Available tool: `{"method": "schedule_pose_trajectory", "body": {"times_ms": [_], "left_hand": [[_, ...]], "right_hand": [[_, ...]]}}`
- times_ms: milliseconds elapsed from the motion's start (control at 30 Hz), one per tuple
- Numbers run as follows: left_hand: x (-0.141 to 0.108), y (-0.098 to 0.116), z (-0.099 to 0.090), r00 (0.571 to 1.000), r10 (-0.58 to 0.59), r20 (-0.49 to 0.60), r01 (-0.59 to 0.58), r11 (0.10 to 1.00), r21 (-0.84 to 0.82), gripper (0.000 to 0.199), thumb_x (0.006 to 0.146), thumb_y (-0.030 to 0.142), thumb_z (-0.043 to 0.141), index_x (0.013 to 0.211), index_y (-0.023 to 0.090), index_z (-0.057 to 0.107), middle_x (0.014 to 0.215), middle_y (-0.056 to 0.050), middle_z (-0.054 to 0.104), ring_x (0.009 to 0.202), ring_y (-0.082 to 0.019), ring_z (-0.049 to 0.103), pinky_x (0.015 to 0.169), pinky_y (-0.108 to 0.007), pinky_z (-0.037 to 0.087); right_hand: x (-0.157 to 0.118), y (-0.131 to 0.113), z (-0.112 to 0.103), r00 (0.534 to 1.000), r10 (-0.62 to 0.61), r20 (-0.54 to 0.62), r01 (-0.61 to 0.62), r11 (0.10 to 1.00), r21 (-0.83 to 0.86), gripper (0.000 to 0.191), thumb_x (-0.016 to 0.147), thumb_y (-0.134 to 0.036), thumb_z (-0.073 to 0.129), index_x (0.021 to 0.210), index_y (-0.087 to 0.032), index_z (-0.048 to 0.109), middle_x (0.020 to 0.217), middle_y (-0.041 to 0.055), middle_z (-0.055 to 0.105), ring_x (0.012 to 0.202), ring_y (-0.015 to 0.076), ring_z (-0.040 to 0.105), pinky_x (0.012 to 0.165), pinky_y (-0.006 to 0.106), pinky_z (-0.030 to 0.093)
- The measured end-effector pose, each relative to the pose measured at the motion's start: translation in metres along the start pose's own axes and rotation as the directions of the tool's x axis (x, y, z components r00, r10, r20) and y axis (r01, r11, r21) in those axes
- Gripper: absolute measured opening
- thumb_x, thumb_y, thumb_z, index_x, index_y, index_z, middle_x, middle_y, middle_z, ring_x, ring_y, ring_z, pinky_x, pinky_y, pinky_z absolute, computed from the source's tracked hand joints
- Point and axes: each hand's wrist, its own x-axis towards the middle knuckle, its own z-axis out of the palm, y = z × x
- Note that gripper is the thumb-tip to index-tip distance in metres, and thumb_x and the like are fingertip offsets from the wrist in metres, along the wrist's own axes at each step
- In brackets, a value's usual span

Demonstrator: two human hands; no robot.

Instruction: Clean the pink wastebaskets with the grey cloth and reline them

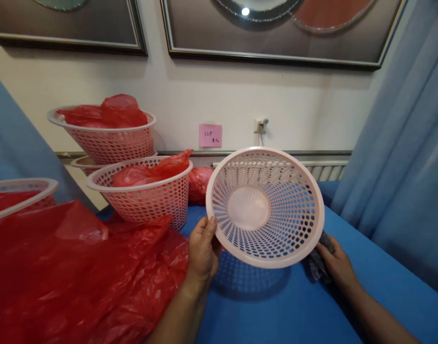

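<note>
A pale pink plastic basket, tilted so that its inside faces me, is held up over the blue table cover. My left hand is closed on its lower left rim, thumb in front and the other fingers hidden behind. At the lower right rim, my right hand is closed on a crumpled dark grey cloth, its fingertips by the basket's edge. Nothing lies inside this basket, and its shadow falls on the cover below.
Red plastic bags are heaped at the left. Pink baskets with red bags stand behind them, one in front and one stacked higher. Blue cover extends to the right, beside a blue curtain. A pink note is on the wall.
</note>
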Motion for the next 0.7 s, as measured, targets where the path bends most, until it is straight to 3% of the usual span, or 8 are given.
{"method": "schedule_pose_trajectory", "body": {"times_ms": [100, 167, 267, 333, 467, 600, 700], "left_hand": [[-0.001, 0.015, 0.006, 0.996, 0.052, -0.066, -0.054, 0.998, -0.033, 0.048, 0.068, 0.055, 0.089, 0.076, 0.018, 0.060, 0.056, 0.008, 0.060, 0.043, -0.007, 0.049, 0.038, -0.017, 0.035], [0.002, 0.027, 0.012, 0.991, 0.108, -0.073, -0.110, 0.994, -0.026, 0.046, 0.069, 0.053, 0.088, 0.072, 0.018, 0.058, 0.053, 0.008, 0.059, 0.040, -0.006, 0.047, 0.036, -0.017, 0.034], [0.014, 0.042, 0.023, 0.986, 0.162, -0.033, -0.162, 0.987, -0.016, 0.046, 0.069, 0.048, 0.088, 0.064, 0.019, 0.053, 0.045, 0.010, 0.052, 0.036, -0.005, 0.043, 0.034, -0.016, 0.031], [0.027, 0.047, 0.031, 0.986, 0.167, -0.005, -0.167, 0.986, -0.020, 0.047, 0.068, 0.046, 0.089, 0.062, 0.019, 0.051, 0.044, 0.011, 0.049, 0.035, -0.005, 0.043, 0.034, -0.016, 0.030], [0.054, 0.042, 0.042, 0.988, 0.153, 0.005, -0.153, 0.988, -0.001, 0.049, 0.064, 0.051, 0.089, 0.066, 0.020, 0.051, 0.047, 0.011, 0.048, 0.037, -0.004, 0.044, 0.036, -0.016, 0.031], [0.069, 0.033, 0.046, 0.991, 0.133, 0.016, -0.133, 0.990, 0.044, 0.053, 0.067, 0.060, 0.085, 0.068, 0.020, 0.050, 0.051, 0.010, 0.049, 0.040, -0.004, 0.045, 0.039, -0.017, 0.033], [0.066, 0.031, 0.047, 0.993, 0.114, 0.042, -0.118, 0.988, 0.097, 0.053, 0.071, 0.062, 0.082, 0.070, 0.019, 0.051, 0.056, 0.008, 0.053, 0.044, -0.005, 0.050, 0.043, -0.017, 0.038]], "right_hand": [[-0.004, -0.002, 0.013, 0.984, -0.146, 0.105, 0.167, 0.957, -0.235, 0.061, 0.087, -0.059, 0.060, 0.133, -0.019, 0.059, 0.132, 0.0125, 0.070, 0.126, 0.0333, 0.063, 0.109, 0.050, 0.049], [-0.003, -0.001, 0.018, 0.975, -0.193, 0.110, 0.218, 0.926, -0.309, 0.065, 0.092, -0.060, 0.051, 0.141, -0.016, 0.053, 0.139, 0.0157, 0.065, 0.128, 0.0326, 0.062, 0.111, 0.050, 0.047], [0.000, 0.001, 0.017, 0.975, -0.209, 0.074, 0.221, 0.898, -0.381, 0.064, 0.097, -0.059, 0.039, 0.142, -0.015, 0.052, 0.135, 0.0172, 0.067, 0.124, 0.0317, 0.065, 0.108, 0.049, 0.050], [0.000, 0.002, 0.015, 0.969, -0.206, 0.139, 0.245, 0.878, -0.410, 0.058, 0.100, -0.056, 0.033, 0.135, -0.016, 0.057, 0.126, 0.0154, 0.072, 0.117, 0.0305, 0.069, 0.103, 0.047, 0.053], [-0.003, 0.004, 0.011, 0.918, -0.274, 0.288, 0.386, 0.787, -0.482, 0.049, 0.100, -0.051, 0.035, 0.122, -0.021, 0.067, 0.121, 0.0118, 0.074, 0.114, 0.0290, 0.069, 0.103, 0.046, 0.053], [-0.006, 0.009, 0.007, 0.857, -0.409, 0.313, 0.515, 0.656, -0.552, 0.049, 0.098, -0.053, 0.041, 0.119, -0.023, 0.073, 0.118, 0.0126, 0.072, 0.110, 0.0298, 0.068, 0.102, 0.048, 0.052], [-0.008, 0.012, 0.005, 0.821, -0.467, 0.330, 0.567, 0.599, -0.565, 0.052, 0.097, -0.053, 0.041, 0.122, -0.021, 0.074, 0.119, 0.0150, 0.071, 0.112, 0.0323, 0.067, 0.102, 0.051, 0.052]]}}
